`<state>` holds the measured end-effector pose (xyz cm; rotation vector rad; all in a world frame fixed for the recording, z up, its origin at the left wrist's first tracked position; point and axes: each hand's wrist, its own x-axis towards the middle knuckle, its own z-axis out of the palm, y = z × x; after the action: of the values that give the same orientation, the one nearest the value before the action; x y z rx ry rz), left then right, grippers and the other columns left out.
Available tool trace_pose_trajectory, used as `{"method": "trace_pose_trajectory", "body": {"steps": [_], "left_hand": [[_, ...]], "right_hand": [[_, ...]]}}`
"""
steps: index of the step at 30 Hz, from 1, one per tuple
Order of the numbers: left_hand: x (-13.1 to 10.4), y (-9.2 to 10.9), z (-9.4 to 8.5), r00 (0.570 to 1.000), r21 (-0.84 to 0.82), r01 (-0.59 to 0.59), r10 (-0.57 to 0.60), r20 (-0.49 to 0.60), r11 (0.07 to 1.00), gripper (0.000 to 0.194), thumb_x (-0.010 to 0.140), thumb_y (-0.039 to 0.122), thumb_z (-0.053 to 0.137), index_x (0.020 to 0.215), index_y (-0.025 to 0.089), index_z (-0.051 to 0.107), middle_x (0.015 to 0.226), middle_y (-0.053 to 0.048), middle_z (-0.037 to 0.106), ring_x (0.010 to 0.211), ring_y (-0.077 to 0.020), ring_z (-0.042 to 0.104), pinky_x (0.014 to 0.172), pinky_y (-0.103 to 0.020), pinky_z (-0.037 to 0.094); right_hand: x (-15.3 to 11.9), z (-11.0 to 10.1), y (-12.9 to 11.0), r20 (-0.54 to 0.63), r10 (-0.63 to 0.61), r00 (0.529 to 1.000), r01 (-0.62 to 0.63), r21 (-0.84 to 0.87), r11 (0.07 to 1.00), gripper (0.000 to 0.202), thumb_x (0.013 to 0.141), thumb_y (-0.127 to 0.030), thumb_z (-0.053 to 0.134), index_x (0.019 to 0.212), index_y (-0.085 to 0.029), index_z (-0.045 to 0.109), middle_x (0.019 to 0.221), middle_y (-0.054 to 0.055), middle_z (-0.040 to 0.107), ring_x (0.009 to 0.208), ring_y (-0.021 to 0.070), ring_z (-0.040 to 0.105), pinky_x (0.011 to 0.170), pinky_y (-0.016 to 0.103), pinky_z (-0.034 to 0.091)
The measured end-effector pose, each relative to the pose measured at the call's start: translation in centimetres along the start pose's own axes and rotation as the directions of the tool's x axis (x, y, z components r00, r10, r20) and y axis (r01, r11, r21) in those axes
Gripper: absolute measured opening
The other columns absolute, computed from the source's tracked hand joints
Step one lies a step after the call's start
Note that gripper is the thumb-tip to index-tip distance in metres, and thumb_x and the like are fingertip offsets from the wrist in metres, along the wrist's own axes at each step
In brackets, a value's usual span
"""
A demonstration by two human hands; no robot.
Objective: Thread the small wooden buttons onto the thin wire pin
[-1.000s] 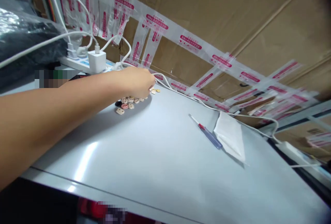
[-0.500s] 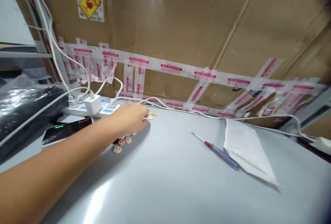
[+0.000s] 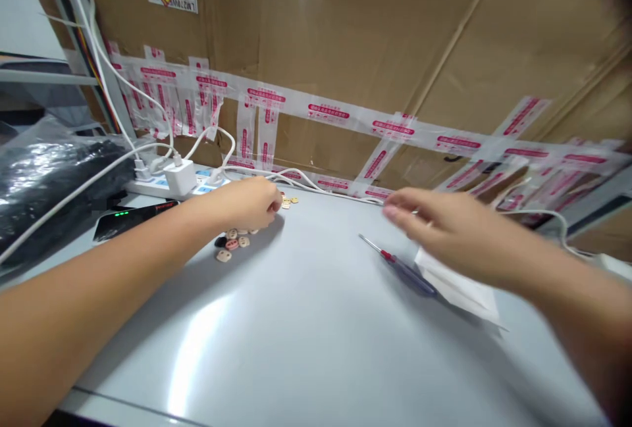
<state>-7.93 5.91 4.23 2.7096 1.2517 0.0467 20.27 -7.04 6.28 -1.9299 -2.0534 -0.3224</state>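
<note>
The left hand, left of the frame's middle, has its fingers curled down toward the table; the fingertips are hidden, so I cannot tell whether they are pinched on anything. Most of the buttons lie just beside it, below its wrist in the picture, one black and one pink among pale ones; a few yellowish ones sit apart, just right of the knuckles. The buttons are roundish and show no clear long axis.

The left hand is much nearer them than the right hand, which hangs blurred right of centre, fingers pointing left; I cannot tell whether its tips meet. Below it lies the screwdriver, long axis running upper left to lower right, tip at the upper left, with the packet beside its handle.

Farther out, the carton fills the top. Its label, upper left, bears a red and yellow broken-glass sign and upside-down lettering that seems to begin "LM27". The red print on the tape is too small to read.
</note>
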Motion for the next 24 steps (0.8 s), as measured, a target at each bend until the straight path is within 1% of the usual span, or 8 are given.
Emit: {"method": "trace_pose_trajectory", "body": {"steps": [3,5,11,15,17,19,21,24], "left_hand": [[0.0,0.6,0.0,0.999,0.064,-0.052,0.051,0.015,0.997,0.013,0.074,0.021,0.054,0.068,0.021,0.065,0.061,-0.003,0.063,0.05,-0.0152,0.049,0.055,-0.03,0.032],[0.3,0.5,0.2,0.997,0.078,-0.067,0.065,0.031,0.995,0.013,0.074,0.021,0.055,0.067,0.021,0.065,0.06,-0.003,0.063,0.051,-0.0147,0.051,0.056,-0.029,0.034],[0.7,-0.6,0.5,0.997,0.034,-0.004,0.001,0.081,0.999,0.014,0.078,0.028,0.055,0.083,0.024,0.067,0.069,-0.002,0.068,0.044,-0.0141,0.054,0.049,-0.029,0.032],[0.4,0.0,0.2,0.997,-0.013,0.009,-0.008,0.078,1.0,0.013,0.082,0.031,0.052,0.083,0.024,0.063,0.066,0.0,0.066,0.042,-0.0135,0.053,0.048,-0.029,0.032],[0.4,0.9,0.1,1.0,-0.069,0.002,-0.001,0.008,0.998,0.013,0.084,0.032,0.053,0.087,0.024,0.063,0.068,0.0,0.066,0.048,-0.0138,0.055,0.05,-0.028,0.034],[0.3,2.0,0.3,0.995,-0.164,-0.037,0.021,-0.099,0.986,0.014,0.085,0.033,0.056,0.091,0.022,0.062,0.076,-0.001,0.068,0.06,-0.0145,0.06,0.056,-0.027,0.039],[0.3,3.1,0.7,0.982,-0.303,-0.108,0.055,-0.178,0.947,0.014,0.085,0.033,0.059,0.091,0.02,0.061,0.082,-0.002,0.068,0.07,-0.0145,0.061,0.062,-0.026,0.043],[0.4,4.3,1.9,0.98,-0.523,-0.159,0.068,-0.188,0.837,0.014,0.086,0.03,0.06,0.093,0.018,0.06,0.077,-0.001,0.064,0.071,-0.0132,0.06,0.066,-0.026,0.046]], "right_hand": [[-0.5,2.7,-0.4,0.247,0.095,0.964,-0.05,-0.185,0.982,0.031,0.096,-0.048,0.051,0.093,-0.02,0.064,0.084,0.01,0.072,0.071,0.027,0.067,0.054,0.033,0.038],[-0.9,4.5,-0.7,0.325,0.119,0.938,-0.049,-0.214,0.976,0.029,0.099,-0.044,0.044,0.091,-0.02,0.059,0.084,0.011,0.072,0.071,0.0278,0.066,0.054,0.033,0.034],[-1.1,6.6,-1.5,0.31,0.07,0.948,0.0,-0.218,0.976,0.022,0.102,-0.031,0.035,0.09,-0.021,0.05,0.076,0.008,0.065,0.063,0.023,0.058,0.055,0.032,0.026],[-1.2,7.1,-1.9,0.128,0.0,0.992,-0.004,0.034,0.999,0.032,0.101,-0.034,0.037,0.072,-0.022,0.043,0.074,0.005,0.06,0.066,0.0191,0.051,0.061,0.032,0.029],[-1.3,7.4,-1.9,-0.009,-0.027,1.0,0.028,0.2,0.979,0.036,0.1,-0.036,0.038,0.067,-0.022,0.038,0.07,0.003,0.054,0.065,0.0175,0.047,0.063,0.032,0.03],[-1.4,7.8,-1.8,-0.109,0.02,0.994,0.021,0.365,0.931,0.038,0.098,-0.037,0.039,0.064,-0.022,0.035,0.065,0.001,0.047,0.063,0.0164,0.045,0.062,0.031,0.03],[-1.4,8.0,-1.7,-0.095,0.094,0.991,-0.032,0.516,0.856,0.035,0.097,-0.034,0.04,0.064,-0.023,0.035,0.061,-0.001,0.044,0.061,0.0156,0.045,0.061,0.03,0.031],[-1.5,8.2,-1.5,0.057,0.082,0.995,-0.1,0.588,0.803,0.029,0.095,-0.03,0.04,0.068,-0.022,0.045,0.063,-0.002,0.052,0.065,0.0159,0.05,0.065,0.03,0.034]]}}
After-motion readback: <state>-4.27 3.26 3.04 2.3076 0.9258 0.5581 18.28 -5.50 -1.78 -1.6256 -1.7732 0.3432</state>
